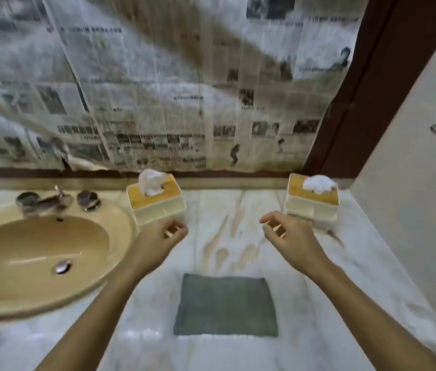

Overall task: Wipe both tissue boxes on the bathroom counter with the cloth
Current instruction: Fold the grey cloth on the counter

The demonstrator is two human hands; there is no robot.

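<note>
Two tissue boxes, one cloth, marble counter (358, 277).
Left box (157, 203), right box (312, 200): cream, wooden lids, mid-frame, long axes crosswise. Grey cloth (224, 305) flat, lower centre. Left hand (162, 241), right hand (285, 234): loosely curled, empty.

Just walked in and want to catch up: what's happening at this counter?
A person stands at a marble bathroom counter with both hands out and empty. The left hand hovers near the left tissue box, beside the sink; the right hand is near the right tissue box. The grey cloth lies flat, untouched, between the forearms, so wiping doesn't appear to have started.
</note>
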